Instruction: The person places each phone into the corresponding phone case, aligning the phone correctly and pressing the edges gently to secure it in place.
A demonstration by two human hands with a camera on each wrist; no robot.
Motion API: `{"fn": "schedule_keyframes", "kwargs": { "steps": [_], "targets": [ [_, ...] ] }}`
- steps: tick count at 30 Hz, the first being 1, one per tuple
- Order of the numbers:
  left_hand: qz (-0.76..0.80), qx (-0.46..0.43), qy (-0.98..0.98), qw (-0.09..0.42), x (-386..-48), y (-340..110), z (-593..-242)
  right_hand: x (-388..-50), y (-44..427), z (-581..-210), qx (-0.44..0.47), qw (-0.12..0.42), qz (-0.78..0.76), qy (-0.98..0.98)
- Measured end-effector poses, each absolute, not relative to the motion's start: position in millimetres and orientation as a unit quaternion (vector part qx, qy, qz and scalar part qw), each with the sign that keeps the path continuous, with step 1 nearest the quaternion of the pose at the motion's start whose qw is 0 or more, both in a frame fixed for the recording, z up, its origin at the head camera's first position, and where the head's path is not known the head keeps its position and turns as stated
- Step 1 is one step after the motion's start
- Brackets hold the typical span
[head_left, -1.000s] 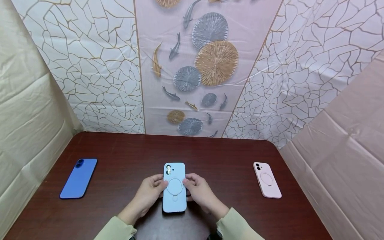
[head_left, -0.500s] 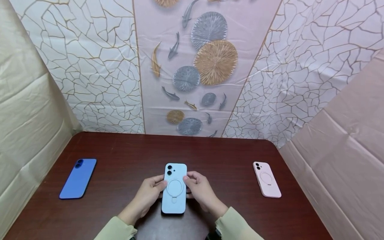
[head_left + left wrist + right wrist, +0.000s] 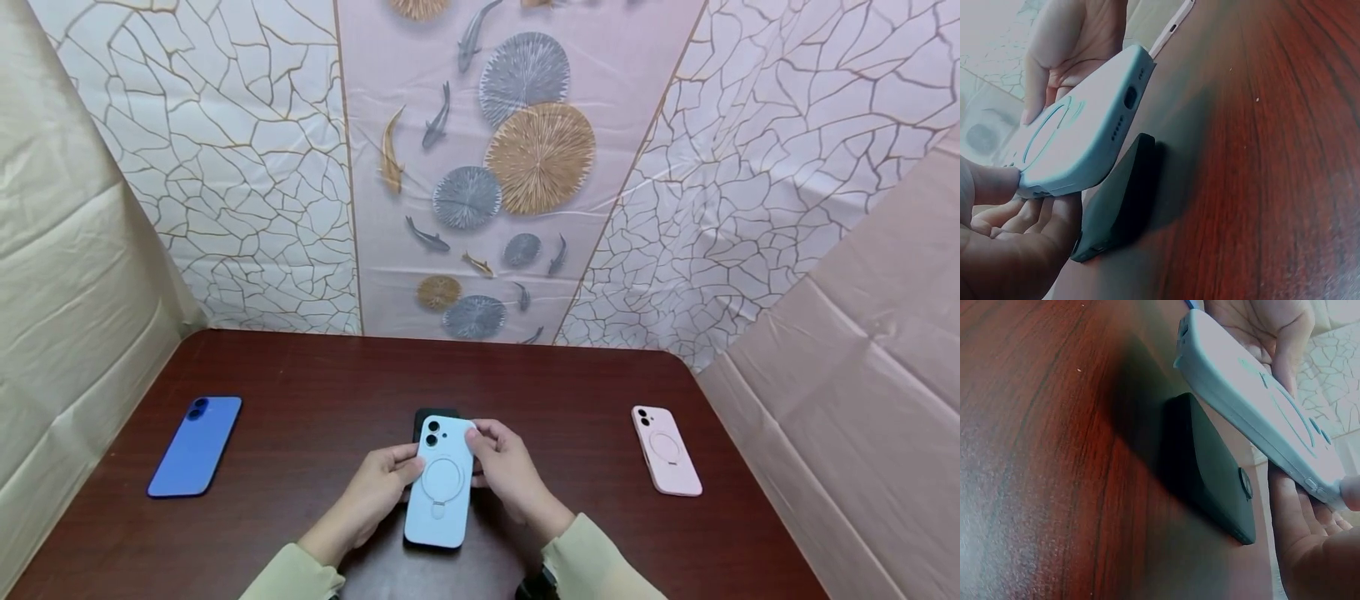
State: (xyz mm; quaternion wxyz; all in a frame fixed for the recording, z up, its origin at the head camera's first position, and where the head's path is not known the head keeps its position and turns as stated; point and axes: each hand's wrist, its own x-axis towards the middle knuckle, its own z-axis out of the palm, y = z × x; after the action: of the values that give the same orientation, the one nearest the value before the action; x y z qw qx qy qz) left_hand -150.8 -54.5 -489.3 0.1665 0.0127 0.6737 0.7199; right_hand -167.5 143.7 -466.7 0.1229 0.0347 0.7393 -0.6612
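Both hands hold a light-blue phone case (image 3: pixel 438 521) with a ring on its back, tilted above the table. My left hand (image 3: pixel 371 492) pinches its left edge, thumb on the back and fingers underneath. At the upper right edge my right hand (image 3: pixel 513 475) grips it the same way. In the left wrist view the case's bottom end shows a port opening and small holes. I cannot tell whether a phone is inside. Below it, apart from it, a black phone (image 3: pixel 1216 469) lies on the table; in the head view only its top end shows clearly.
On the dark red-brown table (image 3: pixel 315 375), a blue phone (image 3: pixel 197 447) lies at the left and a pink phone in a ringed case (image 3: pixel 667 450) at the right. Patterned cloth (image 3: pixel 262 167) walls in the back and sides.
The light-blue case has shifted toward me, slightly right, and tilted, uncovering the top of the black phone. My right hand has slid toward its upper corner.
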Motion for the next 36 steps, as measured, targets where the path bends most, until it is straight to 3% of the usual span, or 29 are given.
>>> {"fn": "schedule_keyframes", "kwargs": {
  "steps": [14, 30, 36],
  "targets": [
    [0.723, 0.03, 0.67, 0.165, -149.7, -56.2, -491.4, -167.0, 140.4, -467.6, 0.04, 0.101, -0.653, 0.749],
    [0.725, 0.025, 0.666, 0.173, -148.6, -53.4, -491.8, -164.3, 138.8, -460.0, 0.073, 0.112, -0.642, 0.755],
    [0.715, -0.014, 0.686, 0.13, -154.1, -54.4, -483.3, -162.8, 137.7, -460.6, 0.053, 0.122, -0.65, 0.748]
  ]
}}
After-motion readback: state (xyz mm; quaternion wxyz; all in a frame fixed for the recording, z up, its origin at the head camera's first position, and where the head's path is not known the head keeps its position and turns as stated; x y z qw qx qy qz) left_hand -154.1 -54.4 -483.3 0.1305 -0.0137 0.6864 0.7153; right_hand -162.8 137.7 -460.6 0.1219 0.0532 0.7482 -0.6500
